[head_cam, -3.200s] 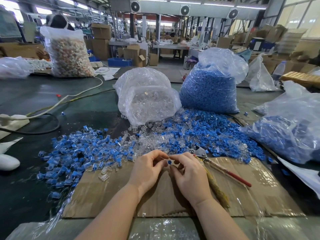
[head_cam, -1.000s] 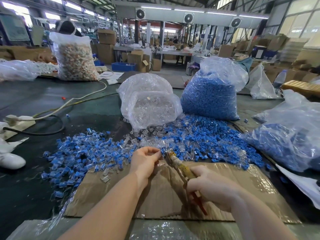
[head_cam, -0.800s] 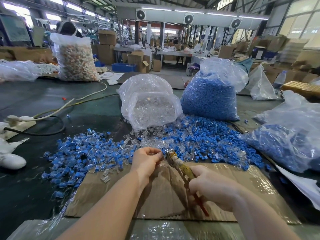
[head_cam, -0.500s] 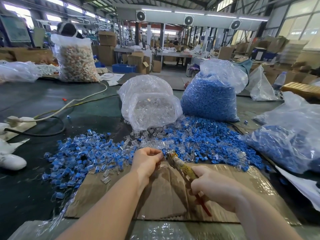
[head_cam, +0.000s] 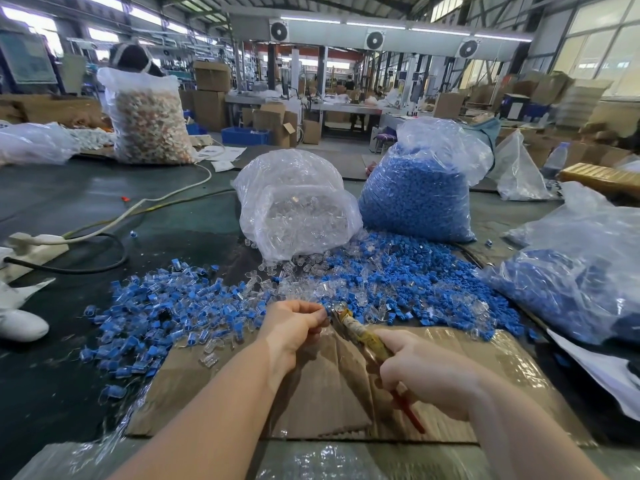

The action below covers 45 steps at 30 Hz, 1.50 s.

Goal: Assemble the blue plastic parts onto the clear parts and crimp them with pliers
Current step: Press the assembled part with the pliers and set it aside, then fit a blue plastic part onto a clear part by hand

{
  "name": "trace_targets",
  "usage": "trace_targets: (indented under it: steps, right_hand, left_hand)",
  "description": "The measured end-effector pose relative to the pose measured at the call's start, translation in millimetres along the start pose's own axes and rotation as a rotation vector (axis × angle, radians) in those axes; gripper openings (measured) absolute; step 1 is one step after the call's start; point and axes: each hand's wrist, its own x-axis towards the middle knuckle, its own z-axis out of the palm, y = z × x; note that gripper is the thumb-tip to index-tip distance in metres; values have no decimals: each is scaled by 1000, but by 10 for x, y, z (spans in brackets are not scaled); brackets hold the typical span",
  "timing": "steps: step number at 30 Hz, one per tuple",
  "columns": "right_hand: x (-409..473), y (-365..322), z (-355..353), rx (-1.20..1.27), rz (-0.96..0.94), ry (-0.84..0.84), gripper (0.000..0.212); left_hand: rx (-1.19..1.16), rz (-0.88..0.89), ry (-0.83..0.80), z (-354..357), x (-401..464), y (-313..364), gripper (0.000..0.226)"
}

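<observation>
Your left hand [head_cam: 294,323] has its fingers curled together, pinching a small part at the fingertips; the part itself is too small and hidden to tell whether it is blue, clear or both. Your right hand [head_cam: 426,372] is wrapped around the handles of the pliers [head_cam: 360,332], which point up and to the left, their nose meeting your left fingertips. A red handle tip sticks out below your right palm. Whether the nose of the pliers is closed on the part cannot be told.

Both hands work over a flattened sheet of cardboard [head_cam: 329,393] wrapped in clear film, lying on the dark table [head_cam: 86,202]. Just beyond the cardboard, to your left, spreads a heap of assembled blue-and-clear pieces [head_cam: 166,313]. Straight ahead, loose clear parts [head_cam: 298,271] spill from a clear bag of clear parts [head_cam: 298,209], mixing on the right with loose blue parts [head_cam: 408,271]. Behind those stands a tall bag of blue parts [head_cam: 415,195], just beside the clear bag. Another bag with blue pieces [head_cam: 571,271] lies at your right, near the cardboard's edge.

On the left of the table a white cable [head_cam: 166,195] and a black cable [head_cam: 86,268] run toward a white power strip [head_cam: 34,242]. Farther back stands a bag of pale mixed pieces [head_cam: 149,123].
</observation>
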Motion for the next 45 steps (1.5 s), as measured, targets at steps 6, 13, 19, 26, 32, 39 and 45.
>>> trace_targets:
  steps: [6,13,19,26,32,39,45]
  right_hand:
    - [-14,14,19,-35,-40,28,41]
    - [43,97,73,-26,-117,126,35]
    - [61,196,93,295,-102,214,55]
    - [144,536,-25,-391,18,633,64]
    - [127,599,18,-674,92,660,75]
    - [113,599,-145,-613,30,641,57]
    - [309,645,-501,-627,18,820,32]
  left_hand:
    - [-3,4,12,31,-12,7,6]
    - [-46,14,34,50,-20,-10,5]
    - [39,122,149,-13,-27,-23,4]
    - [932,568,553,-446,106,19,18]
    - [1258,527,602,-638,218,-54,25]
    - [1220,627,577,-461,224,-131,27]
    - [968,752,300,-87,194,-286,22]
